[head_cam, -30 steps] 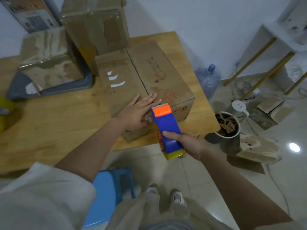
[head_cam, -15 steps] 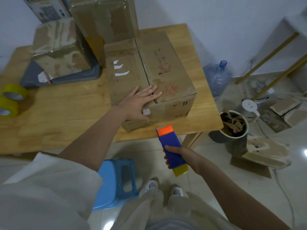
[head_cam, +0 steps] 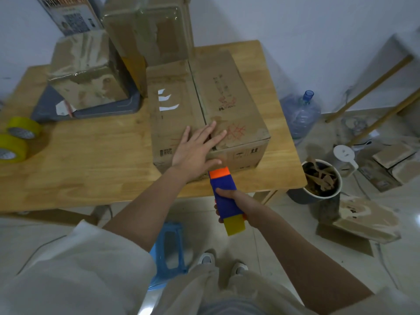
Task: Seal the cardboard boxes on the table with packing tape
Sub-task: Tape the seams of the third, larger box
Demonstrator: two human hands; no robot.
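Observation:
A closed cardboard box (head_cam: 229, 103) lies on the wooden table (head_cam: 95, 169), its two top flaps meeting along a middle seam. My left hand (head_cam: 195, 148) rests flat, fingers spread, on the near end of that seam. My right hand (head_cam: 236, 201) grips a blue tape dispenser (head_cam: 225, 196) with an orange tip and a yellow end. Its orange tip touches the box's near side wall just below my left thumb.
Two taped boxes (head_cam: 91, 71) (head_cam: 147, 35) stand behind, one on a grey tray (head_cam: 106, 108). Two yellow tape rolls (head_cam: 16, 142) lie at the table's left edge. On the floor: a blue stool (head_cam: 170, 253), a water bottle (head_cam: 300, 112), a bucket of scraps (head_cam: 322, 180) and loose cardboard (head_cam: 366, 219).
The dispenser dropped away from the box's top edge to below the table, then rose back until its tip met the box's front wall. My left hand stayed on the seam.

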